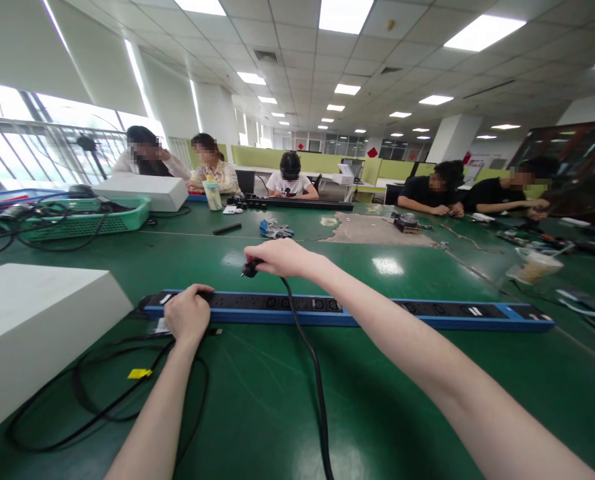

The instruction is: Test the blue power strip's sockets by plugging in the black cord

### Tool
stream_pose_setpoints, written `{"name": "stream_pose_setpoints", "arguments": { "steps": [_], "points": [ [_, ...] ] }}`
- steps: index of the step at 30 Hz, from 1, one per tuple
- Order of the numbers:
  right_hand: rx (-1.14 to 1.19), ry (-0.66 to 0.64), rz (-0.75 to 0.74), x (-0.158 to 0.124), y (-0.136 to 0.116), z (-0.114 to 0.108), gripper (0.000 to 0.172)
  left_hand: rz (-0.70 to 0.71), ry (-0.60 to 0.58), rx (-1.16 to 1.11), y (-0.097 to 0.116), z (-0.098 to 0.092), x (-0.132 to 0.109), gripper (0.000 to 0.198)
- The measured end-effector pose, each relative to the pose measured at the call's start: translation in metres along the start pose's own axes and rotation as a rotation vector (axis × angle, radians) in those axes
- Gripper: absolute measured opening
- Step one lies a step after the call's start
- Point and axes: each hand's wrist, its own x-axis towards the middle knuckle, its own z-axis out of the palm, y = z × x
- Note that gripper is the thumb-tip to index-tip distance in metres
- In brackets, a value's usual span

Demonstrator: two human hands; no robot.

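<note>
A long blue and black power strip (377,313) with a row of sockets lies across the green table. My left hand (188,313) grips it near its left end, fingers curled over the far edge. Above the strip my right hand (282,257) pinches a black power plug (250,269), its pins pointing down to the left and apart from the sockets. From the plug a black cord (312,360) hangs across the strip and runs toward me. Beside my left forearm lies a loop of black cable (97,417) with a yellow tag (140,374).
White boxes (42,333) stand at the left, one by a green basket (87,220) of cables. Blue-grey gloves (276,229) and a dark rod (227,229) lie beyond the strip. A plastic cup (534,265) stands at the right. Several people sit around the table's far side.
</note>
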Motion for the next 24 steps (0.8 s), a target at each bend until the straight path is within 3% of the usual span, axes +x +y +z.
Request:
{"name": "stream_pose_setpoints", "arguments": {
  "steps": [9, 14, 24],
  "points": [
    [-0.205, -0.208, -0.254, 0.000, -0.026, 0.023, 0.011, 0.007, 0.003, -0.015, 0.005, -0.004, -0.002, 0.038],
    [-0.241, -0.184, -0.295, 0.004, -0.030, 0.037, 0.013, 0.010, 0.006, -0.005, 0.006, -0.004, -0.003, 0.037],
    [-0.351, -0.187, -0.462, 0.007, -0.032, 0.038, 0.016, 0.025, 0.021, -0.004, 0.002, 0.000, -0.002, 0.038]
  ]
}}
